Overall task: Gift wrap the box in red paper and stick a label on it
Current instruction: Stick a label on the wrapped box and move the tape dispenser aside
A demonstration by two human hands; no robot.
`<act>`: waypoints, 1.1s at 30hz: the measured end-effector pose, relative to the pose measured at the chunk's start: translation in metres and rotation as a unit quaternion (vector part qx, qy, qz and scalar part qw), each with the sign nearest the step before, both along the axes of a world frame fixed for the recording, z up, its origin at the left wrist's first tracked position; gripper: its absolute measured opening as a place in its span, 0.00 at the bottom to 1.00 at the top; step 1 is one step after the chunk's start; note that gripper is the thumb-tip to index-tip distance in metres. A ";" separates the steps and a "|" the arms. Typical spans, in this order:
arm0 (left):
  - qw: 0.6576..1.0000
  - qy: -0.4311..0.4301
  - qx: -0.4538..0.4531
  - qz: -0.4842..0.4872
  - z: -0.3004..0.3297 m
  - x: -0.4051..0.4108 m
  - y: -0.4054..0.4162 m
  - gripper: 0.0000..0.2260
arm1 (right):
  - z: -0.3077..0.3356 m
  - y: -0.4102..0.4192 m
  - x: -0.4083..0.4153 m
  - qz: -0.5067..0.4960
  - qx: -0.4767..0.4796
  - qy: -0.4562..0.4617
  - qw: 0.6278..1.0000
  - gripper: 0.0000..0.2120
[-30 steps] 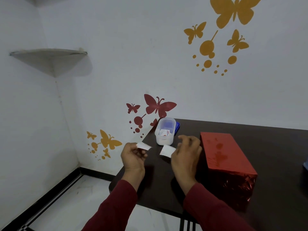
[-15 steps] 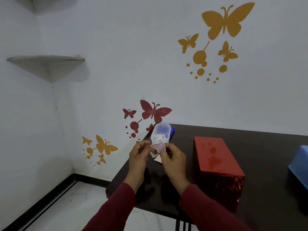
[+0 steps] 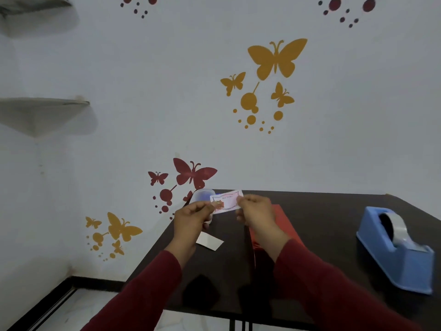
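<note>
Both sets of fingers pinch the label [image 3: 226,202], left hand [image 3: 194,217] on its lower left corner, right hand [image 3: 256,210] on its right end, and it hangs in the air above the table's [image 3: 334,211] far left corner. Behind the label sits a clear plastic tub [image 3: 200,195], half hidden. The right hand and its maroon sleeve cover most of the red-wrapped box [image 3: 282,219] lying on the table just beneath. A white backing slip [image 3: 210,242] lies flat below the left hand. Well off to the right stands a blue tape dispenser [image 3: 397,249].
</note>
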State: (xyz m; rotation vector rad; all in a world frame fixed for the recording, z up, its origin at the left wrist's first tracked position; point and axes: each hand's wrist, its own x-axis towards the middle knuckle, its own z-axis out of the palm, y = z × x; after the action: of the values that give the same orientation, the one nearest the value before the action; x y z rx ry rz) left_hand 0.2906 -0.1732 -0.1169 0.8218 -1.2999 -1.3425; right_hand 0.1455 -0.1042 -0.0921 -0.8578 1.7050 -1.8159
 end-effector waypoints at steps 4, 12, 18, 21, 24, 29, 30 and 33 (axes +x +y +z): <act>0.997 -0.058 0.048 -0.014 0.024 -0.041 0.003 0.09 | 0.029 0.018 -0.048 -0.070 0.065 0.107 0.990 0.10; 0.974 -0.221 0.054 0.002 0.030 -0.107 0.000 0.12 | 0.023 0.021 -0.114 -0.124 0.213 0.091 0.965 0.10; 0.958 -0.278 0.066 0.032 0.021 -0.124 -0.011 0.18 | 0.004 0.007 -0.128 -0.125 0.268 0.097 0.950 0.19; 0.949 -0.307 0.057 0.047 0.015 -0.126 -0.016 0.22 | -0.003 0.002 -0.130 -0.126 0.264 0.118 0.949 0.18; 0.946 -0.319 0.043 0.047 0.013 -0.128 -0.022 0.17 | -0.010 -0.002 -0.131 -0.110 0.257 0.140 0.950 0.14; 0.939 -0.339 0.011 0.049 0.003 -0.130 -0.026 0.14 | -0.019 0.002 -0.137 -0.109 0.210 0.130 0.963 0.23; 0.946 -0.320 0.006 0.056 0.000 -0.131 -0.026 0.12 | -0.021 -0.001 -0.140 -0.103 0.208 0.116 0.966 0.25; 0.963 -0.266 0.025 0.040 -0.012 -0.133 -0.030 0.06 | -0.022 -0.007 -0.142 -0.055 0.224 0.105 0.967 0.16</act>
State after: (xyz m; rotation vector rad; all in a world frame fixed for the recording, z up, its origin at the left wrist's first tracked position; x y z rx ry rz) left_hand 0.1571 -0.2034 -0.1288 1.3179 -1.6255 -1.1302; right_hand 0.0039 -0.1115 -0.1141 -0.7904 2.2211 -1.3499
